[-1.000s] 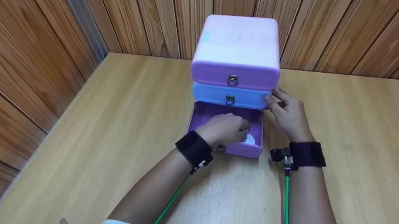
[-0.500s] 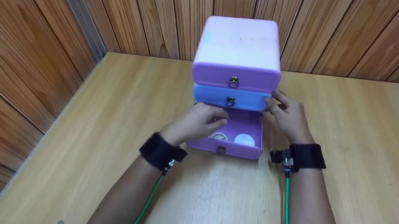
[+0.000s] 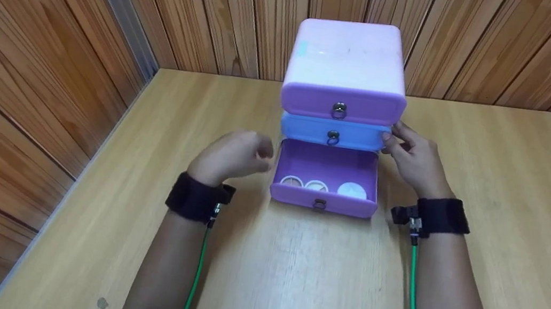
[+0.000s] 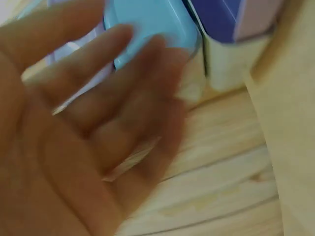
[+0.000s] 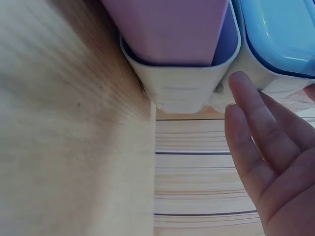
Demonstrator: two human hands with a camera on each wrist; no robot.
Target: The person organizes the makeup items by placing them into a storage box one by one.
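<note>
A small drawer unit with three tiers, its top tier pinkish white with a purple front [image 3: 342,103], stands on the table. The blue middle drawer [image 3: 306,128] is closed and the purple bottom drawer [image 3: 328,164] is pulled out. Inside it, near the front wall, lie two white-rimmed round pieces [image 3: 317,185] and a plain white disc [image 3: 352,190]. My left hand [image 3: 232,156] hovers left of that drawer, fingers relaxed, palm bare in the left wrist view. My right hand [image 3: 417,161] rests against the unit's right side, thumb by the blue drawer's front corner, fingers along the casing.
Small ring pulls sit on each drawer front, such as the bottom pull [image 3: 320,204]. A wood-panelled wall [image 3: 251,22] rises behind the unit, with another at left. Green cables [image 3: 414,298] run from both wrist straps along the forearms. The table [image 3: 312,278] is pale wood.
My left hand has left the bottom drawer's inside and moved out to the left, uncovering the round pieces. My right hand has stayed at the unit's side. The view has shifted slightly.
</note>
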